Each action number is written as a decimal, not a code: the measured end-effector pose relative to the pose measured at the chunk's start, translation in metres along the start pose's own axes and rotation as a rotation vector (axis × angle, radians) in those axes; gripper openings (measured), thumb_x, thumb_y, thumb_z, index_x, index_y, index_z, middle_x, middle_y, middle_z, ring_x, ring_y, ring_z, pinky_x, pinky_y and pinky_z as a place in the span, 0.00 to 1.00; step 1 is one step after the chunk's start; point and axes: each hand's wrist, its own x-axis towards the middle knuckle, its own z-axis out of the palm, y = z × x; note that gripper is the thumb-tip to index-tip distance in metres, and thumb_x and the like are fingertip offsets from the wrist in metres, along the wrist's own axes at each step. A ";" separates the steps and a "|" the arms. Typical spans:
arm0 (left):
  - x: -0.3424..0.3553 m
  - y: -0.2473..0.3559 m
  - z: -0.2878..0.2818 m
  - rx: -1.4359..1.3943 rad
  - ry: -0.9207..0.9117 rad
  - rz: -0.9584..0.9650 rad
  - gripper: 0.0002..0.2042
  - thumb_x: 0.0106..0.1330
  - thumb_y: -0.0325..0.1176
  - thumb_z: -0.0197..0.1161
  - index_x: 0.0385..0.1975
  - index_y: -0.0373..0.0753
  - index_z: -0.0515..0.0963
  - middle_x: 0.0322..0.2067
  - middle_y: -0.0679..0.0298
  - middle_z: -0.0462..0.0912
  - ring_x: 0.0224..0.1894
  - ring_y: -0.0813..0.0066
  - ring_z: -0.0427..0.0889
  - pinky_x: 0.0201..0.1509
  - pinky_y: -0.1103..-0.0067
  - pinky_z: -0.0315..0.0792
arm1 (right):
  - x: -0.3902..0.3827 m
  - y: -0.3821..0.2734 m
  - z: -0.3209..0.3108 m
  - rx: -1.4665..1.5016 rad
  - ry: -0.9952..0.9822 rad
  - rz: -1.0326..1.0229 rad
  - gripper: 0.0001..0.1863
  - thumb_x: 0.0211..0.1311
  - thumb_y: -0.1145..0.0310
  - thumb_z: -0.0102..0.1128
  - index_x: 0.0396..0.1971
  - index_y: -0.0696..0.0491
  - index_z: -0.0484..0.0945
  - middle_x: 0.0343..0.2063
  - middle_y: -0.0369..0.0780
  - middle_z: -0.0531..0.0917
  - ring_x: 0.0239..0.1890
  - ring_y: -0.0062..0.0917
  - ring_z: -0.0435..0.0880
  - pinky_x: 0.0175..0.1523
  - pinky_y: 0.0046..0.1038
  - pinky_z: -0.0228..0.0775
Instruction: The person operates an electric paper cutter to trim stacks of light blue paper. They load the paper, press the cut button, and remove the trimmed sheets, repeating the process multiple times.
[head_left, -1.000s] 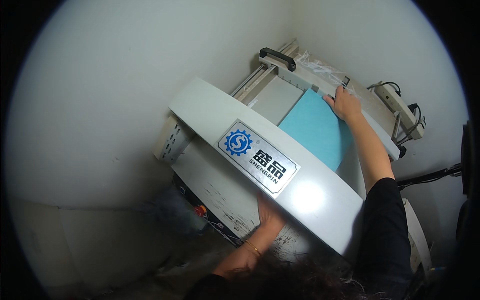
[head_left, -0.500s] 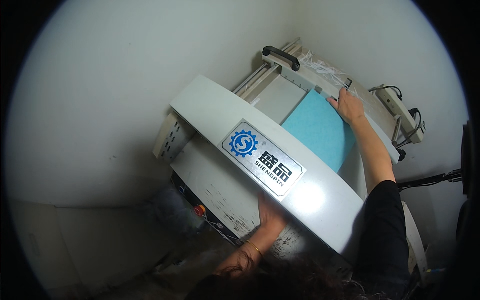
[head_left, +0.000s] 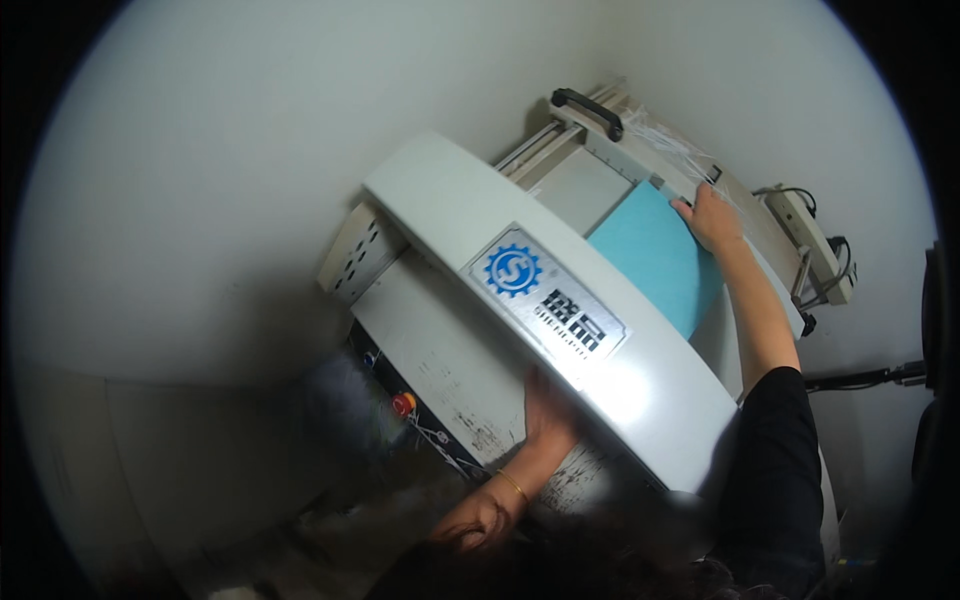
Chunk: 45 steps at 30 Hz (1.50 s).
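Observation:
A pale-grey machine with a wide raised cover beam (head_left: 455, 195) stands in front of me, tilted across the view. Behind the beam, light-blue sheet material (head_left: 650, 255) lies on the machine bed, its far end against a pale back stop. My right hand (head_left: 712, 218) rests at that far end, thumb apart from the fingers and near the blue corner; some fingertips are hidden. In front, my left hand (head_left: 548, 412) reaches beneath the beam over the scuffed front table (head_left: 420, 340). Its fingers are hidden there, so I cannot see what they touch.
A black handle (head_left: 588, 112) sits on the back stop, with thin white strips (head_left: 670, 145) scattered behind it. A power strip (head_left: 812, 235) with cables is at the right. A red button (head_left: 403, 404) is on the front panel. Walls stand close behind.
The view has shifted, so the machine appears slightly farther right. Both hands keep nearly the same places on the machine, and the blue sheet material shows no clear movement.

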 end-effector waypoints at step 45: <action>-0.004 -0.047 0.013 -0.142 0.506 0.080 0.24 0.64 0.35 0.48 0.61 0.37 0.67 0.65 0.52 0.61 0.61 0.59 0.67 0.70 0.61 0.48 | -0.391 -0.166 0.057 0.420 0.109 -0.081 0.34 0.69 0.53 0.44 0.63 0.67 0.56 0.64 0.55 0.60 0.68 0.42 0.55 0.71 0.35 0.42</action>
